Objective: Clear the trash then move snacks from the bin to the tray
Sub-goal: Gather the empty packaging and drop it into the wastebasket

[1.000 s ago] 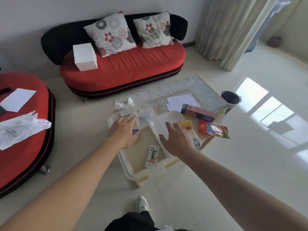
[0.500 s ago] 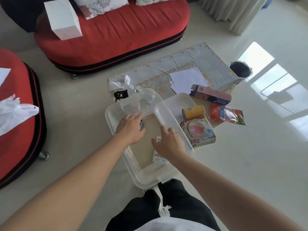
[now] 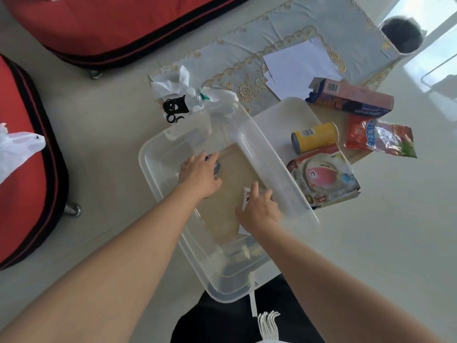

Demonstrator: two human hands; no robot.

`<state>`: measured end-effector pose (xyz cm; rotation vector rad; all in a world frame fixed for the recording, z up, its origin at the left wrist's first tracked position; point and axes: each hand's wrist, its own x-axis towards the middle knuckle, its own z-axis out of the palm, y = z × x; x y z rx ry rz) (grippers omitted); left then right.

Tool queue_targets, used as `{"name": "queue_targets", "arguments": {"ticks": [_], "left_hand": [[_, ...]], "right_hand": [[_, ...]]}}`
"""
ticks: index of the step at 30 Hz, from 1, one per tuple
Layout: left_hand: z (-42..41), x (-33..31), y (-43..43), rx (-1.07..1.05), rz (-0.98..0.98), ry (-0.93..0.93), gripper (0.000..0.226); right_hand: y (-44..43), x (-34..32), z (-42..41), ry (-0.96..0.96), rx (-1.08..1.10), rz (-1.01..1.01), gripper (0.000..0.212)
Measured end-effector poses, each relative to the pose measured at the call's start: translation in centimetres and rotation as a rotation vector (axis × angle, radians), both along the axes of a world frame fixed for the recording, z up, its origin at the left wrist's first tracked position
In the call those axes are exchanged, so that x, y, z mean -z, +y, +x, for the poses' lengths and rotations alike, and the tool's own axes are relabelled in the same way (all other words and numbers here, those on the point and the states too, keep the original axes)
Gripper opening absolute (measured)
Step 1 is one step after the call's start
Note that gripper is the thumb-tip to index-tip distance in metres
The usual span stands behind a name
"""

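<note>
Both my hands reach inside a clear plastic bin [image 3: 160,179] on a low table. My left hand [image 3: 199,175] covers a small dark blue packet [image 3: 217,167] on the bin floor; whether it grips it is unclear. My right hand [image 3: 259,211] closes on a small white snack packet [image 3: 247,198] near the bin's right wall. A white tray [image 3: 284,115] beside the bin holds a yellow can [image 3: 315,137] and a pink fish snack bag [image 3: 324,177].
A pink-and-blue box [image 3: 351,99] and a red snack bag [image 3: 380,138] lie right of the tray. White paper sheets [image 3: 296,68] rest on the embroidered cloth [image 3: 309,26]. A crumpled white plastic bag [image 3: 180,95] sits behind the bin. A dark trash can [image 3: 400,35] stands far right. Red sofas are to the left.
The view has tilted down and closer to the bin. My right hand has slid onto the white packet in the bin; my left hand stays over the dark packet.
</note>
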<state>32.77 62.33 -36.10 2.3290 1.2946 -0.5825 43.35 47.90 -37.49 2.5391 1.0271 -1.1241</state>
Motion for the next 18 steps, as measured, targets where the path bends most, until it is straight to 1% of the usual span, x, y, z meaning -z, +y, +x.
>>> {"name": "queue_targets", "arguments": {"ticks": [6,10,13,18], "left_hand": [[0.5,3.1,0.4,-0.015,-0.069,0.08,0.079],[0.3,4.4,0.2,-0.032,-0.057,0.071,0.079],[0.3,5.1,0.1,-0.025,-0.037,0.063,0.075],[0.9,5.1,0.1,-0.047,0.007,0.035,0.064]], "right_hand": [[0.3,2.0,-0.5,0.01,0.021,-0.01,0.076],[-0.5,2.6,-1.1,-0.055,-0.072,-0.027,0.078],[-0.6,2.8,-1.4,-0.095,-0.124,0.005,0.077],[-0.4,3.1,-1.5,-0.061,-0.116,0.087,0.078]]}}
